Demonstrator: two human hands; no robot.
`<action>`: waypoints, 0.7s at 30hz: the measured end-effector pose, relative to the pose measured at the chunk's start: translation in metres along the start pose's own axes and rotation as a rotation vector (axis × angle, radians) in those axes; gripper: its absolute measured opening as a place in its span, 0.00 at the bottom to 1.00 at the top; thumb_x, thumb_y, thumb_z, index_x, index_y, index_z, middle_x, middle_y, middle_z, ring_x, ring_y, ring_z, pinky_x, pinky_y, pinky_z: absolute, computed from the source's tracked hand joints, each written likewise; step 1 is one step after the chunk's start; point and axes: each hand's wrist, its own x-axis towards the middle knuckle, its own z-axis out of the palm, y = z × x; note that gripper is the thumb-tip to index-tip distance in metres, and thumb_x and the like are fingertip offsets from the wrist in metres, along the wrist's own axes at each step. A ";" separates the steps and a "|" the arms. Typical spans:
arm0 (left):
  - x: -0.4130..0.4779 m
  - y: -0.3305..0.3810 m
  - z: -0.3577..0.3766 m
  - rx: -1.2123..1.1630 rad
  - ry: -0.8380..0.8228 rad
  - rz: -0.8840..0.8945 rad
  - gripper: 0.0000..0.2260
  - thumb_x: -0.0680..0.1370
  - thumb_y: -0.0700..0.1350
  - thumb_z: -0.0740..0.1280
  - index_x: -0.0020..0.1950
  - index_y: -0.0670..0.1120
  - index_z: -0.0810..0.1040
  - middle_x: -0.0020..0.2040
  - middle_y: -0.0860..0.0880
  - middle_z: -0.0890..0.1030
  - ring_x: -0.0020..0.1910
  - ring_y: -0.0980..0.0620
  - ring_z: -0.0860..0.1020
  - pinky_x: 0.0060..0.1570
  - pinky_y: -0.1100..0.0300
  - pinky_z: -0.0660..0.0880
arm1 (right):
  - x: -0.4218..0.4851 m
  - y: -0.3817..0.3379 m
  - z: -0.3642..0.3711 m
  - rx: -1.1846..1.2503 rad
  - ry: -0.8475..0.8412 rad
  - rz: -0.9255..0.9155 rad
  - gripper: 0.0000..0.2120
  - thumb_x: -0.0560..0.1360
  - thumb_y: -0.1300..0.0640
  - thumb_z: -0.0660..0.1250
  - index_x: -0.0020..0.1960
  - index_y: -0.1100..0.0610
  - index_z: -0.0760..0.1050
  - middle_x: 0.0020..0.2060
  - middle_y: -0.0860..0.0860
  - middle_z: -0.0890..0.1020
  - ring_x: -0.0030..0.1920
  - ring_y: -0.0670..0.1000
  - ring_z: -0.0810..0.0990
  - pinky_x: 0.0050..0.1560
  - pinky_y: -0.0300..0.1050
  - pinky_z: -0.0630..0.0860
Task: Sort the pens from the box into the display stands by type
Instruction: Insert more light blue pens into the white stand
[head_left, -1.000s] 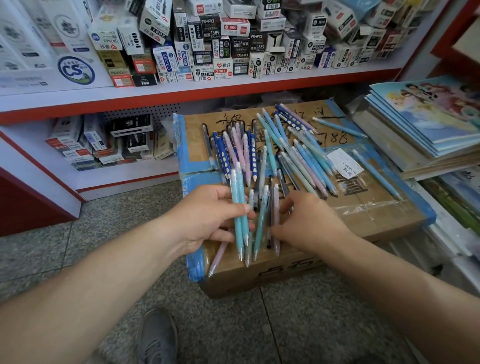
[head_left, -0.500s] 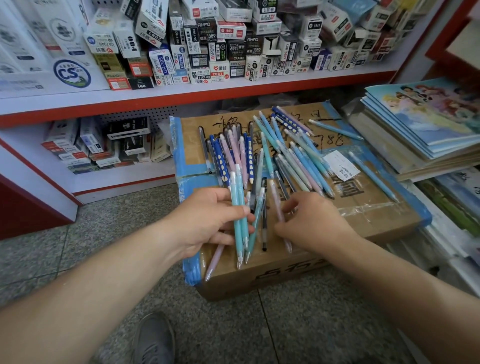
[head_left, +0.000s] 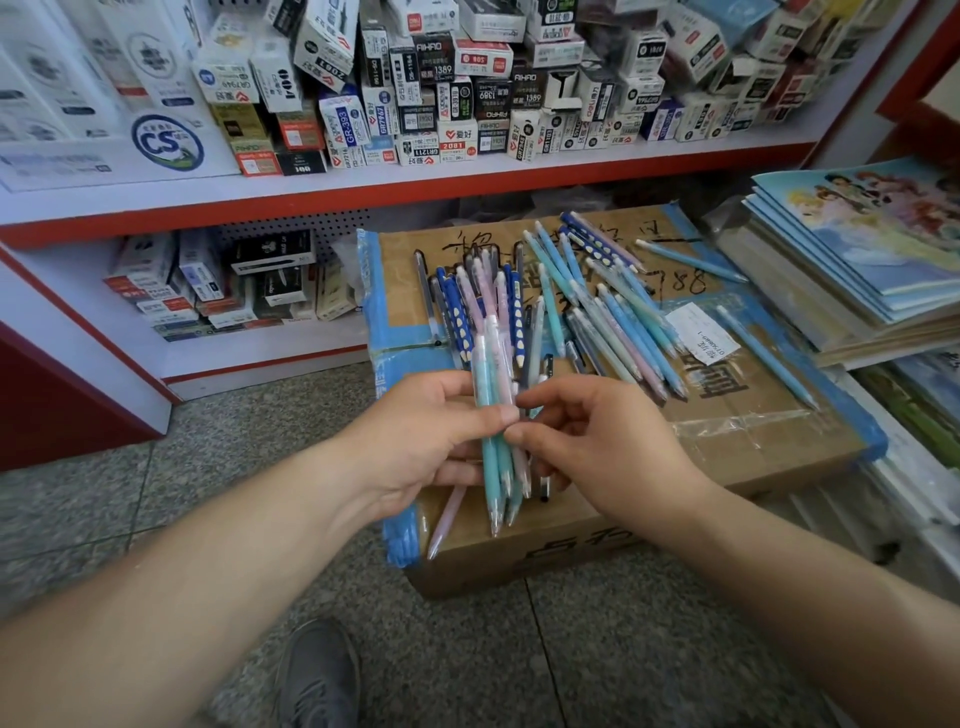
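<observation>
Since the sorting goes by type, the step in hand looks to be gathering one kind of pen into a single bunch. It would go best if the barrels were held parallel with the tips all one way, and if each new pen were checked against those already gathered before being tucked in. The left hand (head_left: 431, 441) is clenched round the pen bundle (head_left: 491, 457), thumb pressed across the front and fingers wrapped behind. The bundle is teal and pale pink and stands nearly upright, tips down, over the near edge of the cardboard box (head_left: 779, 452). A pink pen (head_left: 447, 514) pokes out below that hand, and whether it is held or simply lies on the box cannot be told. Just beside it, the right hand (head_left: 597, 447) has its fingers curled, with thumb and forefinger closing on the bundle's right edge as if seating or drawing one pen. A steady pinch near the middle of the barrel would stop it twisting the others loose. Beyond the hands lie the unsorted pens: a dark blue and pink cluster (head_left: 462, 312) on the box top, then a fan of light blue pens (head_left: 618, 322) further right. One lone blue pen (head_left: 763, 353) rests near the stacked notebooks (head_left: 857, 249). No display stand can be picked out from here.
</observation>
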 end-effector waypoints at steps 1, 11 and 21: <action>-0.001 0.000 -0.002 0.010 0.016 0.008 0.12 0.77 0.37 0.70 0.60 0.43 0.80 0.48 0.41 0.87 0.44 0.45 0.87 0.39 0.55 0.84 | 0.002 0.001 0.001 0.003 -0.007 -0.004 0.07 0.74 0.52 0.76 0.51 0.45 0.81 0.38 0.52 0.84 0.37 0.53 0.84 0.38 0.54 0.84; -0.001 -0.004 -0.022 0.076 0.087 0.009 0.12 0.76 0.35 0.72 0.59 0.42 0.79 0.46 0.41 0.87 0.44 0.45 0.87 0.38 0.53 0.84 | 0.011 0.014 -0.005 -0.753 -0.181 -0.097 0.10 0.79 0.41 0.65 0.51 0.46 0.77 0.45 0.42 0.77 0.42 0.41 0.77 0.44 0.41 0.80; 0.004 -0.006 -0.021 0.095 0.065 -0.004 0.12 0.76 0.36 0.72 0.59 0.43 0.79 0.46 0.42 0.87 0.44 0.45 0.87 0.38 0.54 0.84 | 0.019 0.013 -0.011 -0.738 0.014 0.090 0.10 0.76 0.56 0.70 0.55 0.52 0.73 0.39 0.48 0.79 0.41 0.50 0.79 0.39 0.49 0.79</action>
